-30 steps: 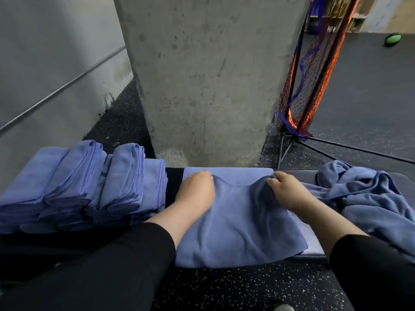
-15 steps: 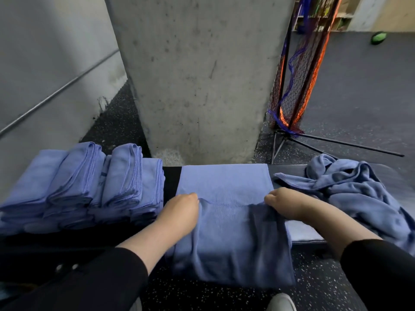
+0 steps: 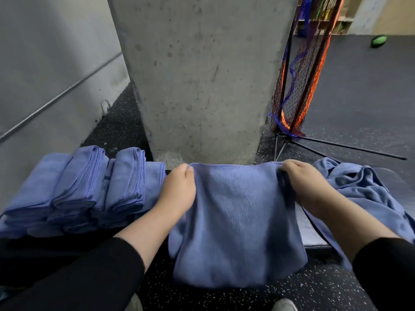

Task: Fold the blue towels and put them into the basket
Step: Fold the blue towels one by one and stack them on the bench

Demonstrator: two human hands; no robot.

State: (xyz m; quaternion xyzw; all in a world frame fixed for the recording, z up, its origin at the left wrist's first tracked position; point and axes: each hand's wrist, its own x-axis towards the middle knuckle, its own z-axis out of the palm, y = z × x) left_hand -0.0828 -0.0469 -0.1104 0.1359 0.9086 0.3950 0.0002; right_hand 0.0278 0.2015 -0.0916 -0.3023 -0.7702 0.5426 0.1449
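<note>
Blue towel (image 3: pixel 238 221) held by its far corners over the bench (image 3: pixel 314 234).
The left hand (image 3: pixel 179 189) and right hand (image 3: pixel 303 182) each pinched a far corner; the near edge hung toward the floor. Folded towels (image 3: pixel 89 189) lay left, an unfolded heap (image 3: pixel 368 189) right.

No legible text, seemingly.

Blue towel (image 3: pixel 235 216) between both hands' fingers (image 3: pixel 189 170)
</note>
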